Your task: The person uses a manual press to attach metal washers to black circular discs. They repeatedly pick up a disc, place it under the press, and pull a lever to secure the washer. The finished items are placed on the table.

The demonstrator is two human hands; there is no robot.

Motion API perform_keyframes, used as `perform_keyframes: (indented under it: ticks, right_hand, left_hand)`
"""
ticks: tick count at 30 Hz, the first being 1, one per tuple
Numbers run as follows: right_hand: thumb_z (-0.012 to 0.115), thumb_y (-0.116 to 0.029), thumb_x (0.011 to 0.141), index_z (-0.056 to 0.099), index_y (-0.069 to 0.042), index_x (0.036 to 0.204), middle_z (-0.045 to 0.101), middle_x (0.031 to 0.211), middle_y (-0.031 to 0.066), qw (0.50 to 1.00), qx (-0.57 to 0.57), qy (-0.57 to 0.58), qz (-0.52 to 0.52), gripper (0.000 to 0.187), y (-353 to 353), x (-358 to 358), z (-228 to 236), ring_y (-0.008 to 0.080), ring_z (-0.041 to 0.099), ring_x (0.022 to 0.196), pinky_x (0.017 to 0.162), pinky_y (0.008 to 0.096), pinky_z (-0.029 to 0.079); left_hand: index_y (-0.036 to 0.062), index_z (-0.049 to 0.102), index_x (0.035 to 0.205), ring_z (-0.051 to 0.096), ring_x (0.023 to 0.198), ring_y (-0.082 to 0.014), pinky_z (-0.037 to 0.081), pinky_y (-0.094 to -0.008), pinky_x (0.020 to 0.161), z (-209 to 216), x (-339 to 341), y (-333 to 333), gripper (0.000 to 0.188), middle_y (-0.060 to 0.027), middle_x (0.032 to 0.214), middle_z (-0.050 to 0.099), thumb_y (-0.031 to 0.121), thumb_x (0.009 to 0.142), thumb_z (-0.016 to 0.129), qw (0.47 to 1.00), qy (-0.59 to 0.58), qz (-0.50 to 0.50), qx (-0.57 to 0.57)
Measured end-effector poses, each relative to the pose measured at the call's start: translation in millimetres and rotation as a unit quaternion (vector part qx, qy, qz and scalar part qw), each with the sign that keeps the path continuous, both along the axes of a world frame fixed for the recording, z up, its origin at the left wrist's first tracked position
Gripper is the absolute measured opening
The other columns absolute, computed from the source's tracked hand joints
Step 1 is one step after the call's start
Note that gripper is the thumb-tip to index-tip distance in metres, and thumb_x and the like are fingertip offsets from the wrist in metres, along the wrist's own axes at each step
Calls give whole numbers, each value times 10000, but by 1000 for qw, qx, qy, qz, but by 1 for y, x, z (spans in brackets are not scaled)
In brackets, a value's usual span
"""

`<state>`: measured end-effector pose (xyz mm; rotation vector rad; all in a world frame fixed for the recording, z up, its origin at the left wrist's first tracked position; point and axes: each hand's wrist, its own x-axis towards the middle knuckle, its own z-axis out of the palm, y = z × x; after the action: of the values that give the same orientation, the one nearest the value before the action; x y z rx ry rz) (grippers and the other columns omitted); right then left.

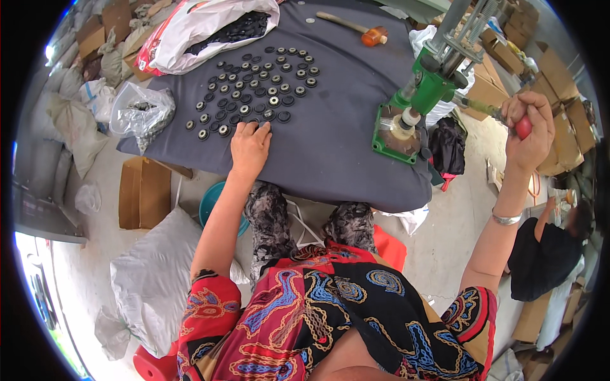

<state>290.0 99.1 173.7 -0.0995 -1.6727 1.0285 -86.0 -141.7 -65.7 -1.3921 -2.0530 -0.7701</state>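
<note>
My left hand (250, 151) rests at the near edge of a spread of small black wheels (259, 92), many with metal bearings in their centres. Its fingers are bent down close together, and their tips hide whatever is between them. Out to the right, my right hand (532, 130) is closed round the red knob (523, 128) of a lever handle. That lever (476, 105) belongs to a green hand press (424, 92) standing at the table's right edge. On the press base sits a pale round fixture (402, 127) under the ram.
A dark cloth covers the table (337, 146). A white bag of black parts (210, 35), a clear bag of metal pieces (143, 111) and a mallet (372, 35) lie on it. Below are a carton (145, 193), a teal basin (216, 209) and a sack (155, 273). Another person (553, 254) is at right.
</note>
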Motion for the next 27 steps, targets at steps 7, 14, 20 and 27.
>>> perform_keyframes:
  ticks: [7,14,20,27]
  right_hand:
    - [402,-62,877,572,81,931,457,628,75,1000,0,-2,0,228,1,1,0,149,414,568,646,328,416]
    - [403,-57,876,580,86,948,472,630,80,1000,0,1,-13,238,-3,4,1,155,430,562,632,319,422]
    - [436,-75,865,599,93,922,521,633,102,1000,14,12,9,241,4,-4,1,170,469,555,602,318,437]
    - [406,-78,867,576,80,951,475,635,91,999,-43,-6,-24,247,26,-9,22,166,408,553,615,340,402]
  left_hand:
    - [91,718,987,597,831,-277,514,-383,672,-2,-1,1,264,-95,914,657,127,726,741,1000,-25,-15,8]
    - [92,718,981,597,822,-283,508,-389,676,3,14,-4,267,-96,898,652,123,717,748,998,-42,-39,-5]
    - [66,722,964,597,797,-294,501,-392,697,3,12,-9,272,-112,862,665,68,693,750,992,-91,-76,42]
    - [47,656,1058,603,769,-293,503,-385,689,38,84,63,381,-137,864,651,76,690,754,955,-212,-205,42]
